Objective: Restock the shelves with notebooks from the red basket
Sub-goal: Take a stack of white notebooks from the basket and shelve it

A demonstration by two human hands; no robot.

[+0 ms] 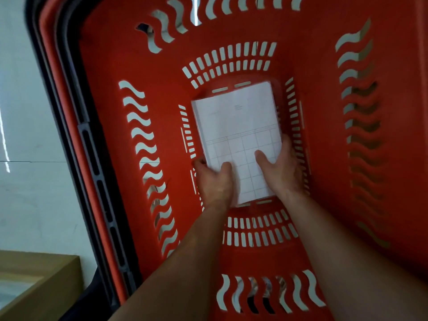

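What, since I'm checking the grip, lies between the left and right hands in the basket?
Only the white notebook stack: the head view shows the left hand and right hand gripping its near corners, thumbs on top.

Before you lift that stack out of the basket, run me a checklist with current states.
1. Left grip on the notebooks, thumb on top: ok.
2. Right grip on the opposite near corner, thumb on top: ok.
3. Fingers under the whole stack: cannot tell, hidden.
4. Stack edges aligned: ok.
5. Nothing above it in the red basket: ok.
6. Target shelf in sight: not ok.
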